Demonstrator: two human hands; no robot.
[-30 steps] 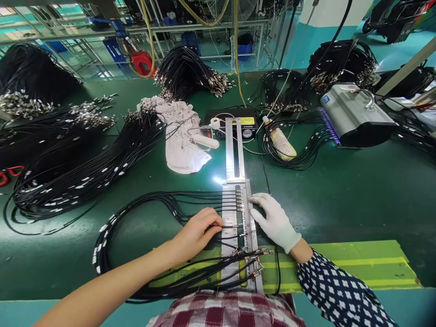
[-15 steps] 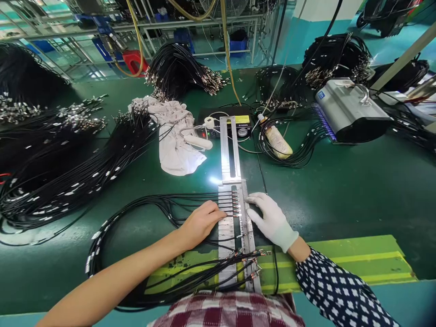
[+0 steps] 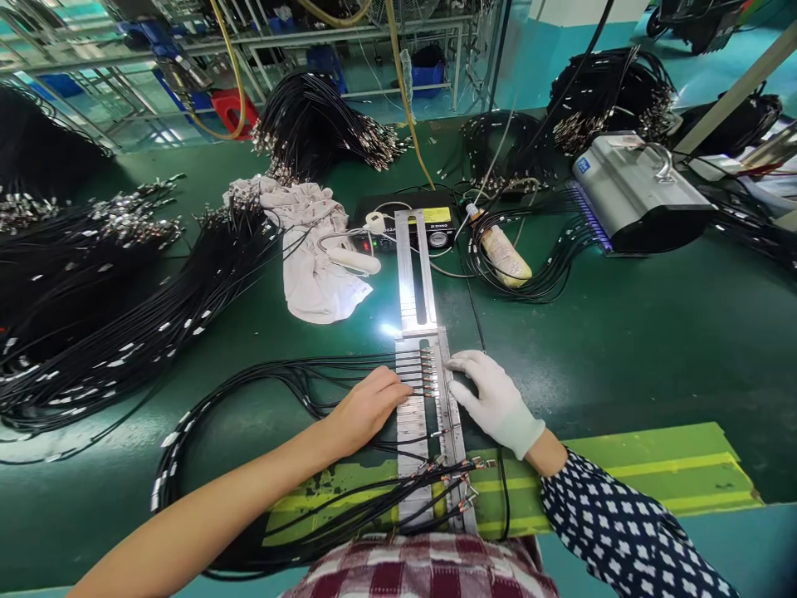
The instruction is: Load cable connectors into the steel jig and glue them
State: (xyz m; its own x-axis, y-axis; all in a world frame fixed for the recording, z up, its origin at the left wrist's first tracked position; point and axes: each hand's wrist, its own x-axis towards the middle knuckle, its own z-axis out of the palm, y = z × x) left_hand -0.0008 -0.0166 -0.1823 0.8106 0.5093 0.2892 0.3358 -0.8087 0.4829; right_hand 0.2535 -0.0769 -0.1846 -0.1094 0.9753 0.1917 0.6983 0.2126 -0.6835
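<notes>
My bare left hand [image 3: 369, 407] lies on the left side of a slotted metal fixture [image 3: 411, 428], thumb and fingers closed on a thin black cable. Several black cables [image 3: 349, 361] lie side by side across the fixture, their metal terminals [image 3: 428, 365] along its slot. My right hand [image 3: 495, 399], in a white glove, rests against the fixture's right-hand rail with its fingers curved and thumb apart; nothing shows in it. Nearer my body, a loose bunch of cables [image 3: 374, 507] with bare terminals crosses the fixture's lower end.
Large cable bundles [image 3: 118, 332] cover the left of the green table. Behind the fixture are a cloth [image 3: 320, 282], a black control box [image 3: 442, 232] and a wrapped bottle [image 3: 506, 256]. A silver lamp unit [image 3: 641, 195] with purple light stands right, over more cables.
The view has shifted slightly. Both hands stay at nearly the same places on the fixture, and the cables on it look unmoved.
</notes>
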